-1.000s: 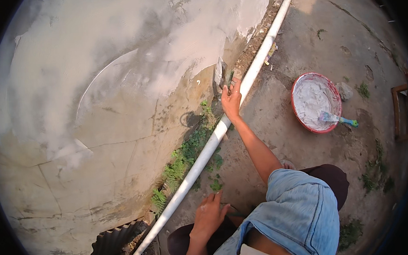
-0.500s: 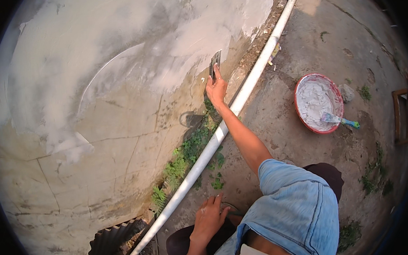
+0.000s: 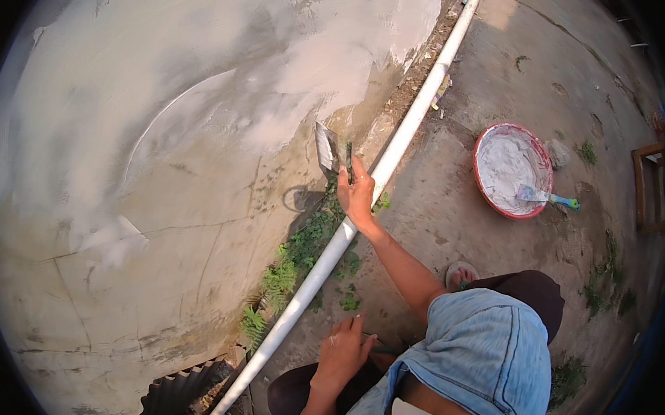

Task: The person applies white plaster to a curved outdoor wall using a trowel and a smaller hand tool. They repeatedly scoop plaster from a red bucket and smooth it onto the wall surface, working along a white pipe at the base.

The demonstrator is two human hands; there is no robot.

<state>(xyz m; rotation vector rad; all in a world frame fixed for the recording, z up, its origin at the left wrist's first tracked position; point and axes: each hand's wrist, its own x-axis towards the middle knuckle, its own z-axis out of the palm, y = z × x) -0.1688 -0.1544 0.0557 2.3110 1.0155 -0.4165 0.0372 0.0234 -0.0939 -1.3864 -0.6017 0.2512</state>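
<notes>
the right hand (image 3: 357,197) has its fingers closed around the dark handle of a flat trowel with a grey metal blade (image 3: 325,149), which tilts up beside the lower part of a tan, cracked wall (image 3: 179,291); whether the blade touches the wall, i cannot tell. a smeared whitish coat (image 3: 188,35) covers the wall's upper part. the wrist is over a long white round pipe (image 3: 301,295) that slants along the foot of the wall, with leafy green plants (image 3: 308,235) between the two.

the left hand (image 3: 340,353) hangs loosely over a dark-trousered leg (image 3: 291,396), its fingers extended and slightly apart.

to the right, well apart from both hands, a round red basin (image 3: 490,201) stands on the grey concrete ground (image 3: 438,217). thick white paste (image 3: 505,165) fills it, and a scraper with a blue-green handle (image 3: 564,200) lies across its rim, blade in the paste. a rough grey stone (image 3: 557,153) sits just beside the basin.
</notes>
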